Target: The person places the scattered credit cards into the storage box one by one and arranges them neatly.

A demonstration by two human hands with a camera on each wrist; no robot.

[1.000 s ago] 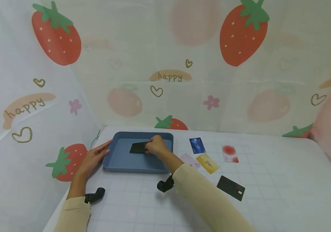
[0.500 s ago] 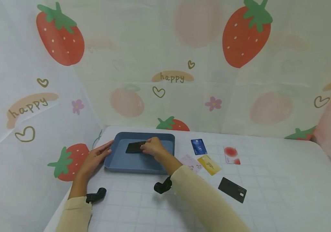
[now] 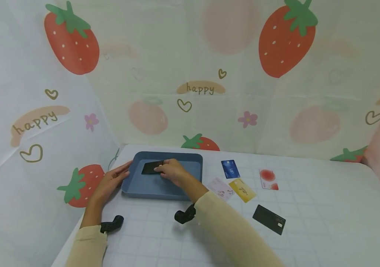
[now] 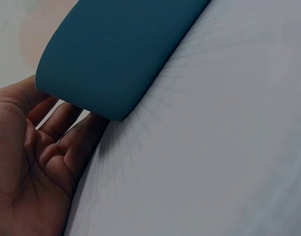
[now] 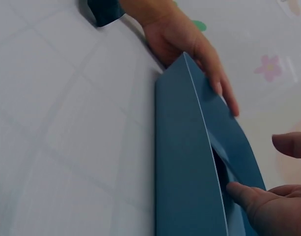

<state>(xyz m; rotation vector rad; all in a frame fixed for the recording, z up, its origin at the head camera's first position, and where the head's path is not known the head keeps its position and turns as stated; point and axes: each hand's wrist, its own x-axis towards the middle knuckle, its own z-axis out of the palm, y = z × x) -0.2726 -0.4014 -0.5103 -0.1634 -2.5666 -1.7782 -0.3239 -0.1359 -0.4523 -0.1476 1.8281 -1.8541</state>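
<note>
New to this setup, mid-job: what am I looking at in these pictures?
No machine here: a person works bare-handed. The wide picture comes from a camera on the head; the close ones from each wrist. The left hand touches the left end of a shallow, rectangular blue-grey tray, probably plastic, on a white gridded surface. Inside the tray, the right hand touches a black, rectangular, plastic-looking card; whether it grips it is unclear. To the right lie a blue card, gold card, pale pink card, red-and-white card and second black card.
</note>
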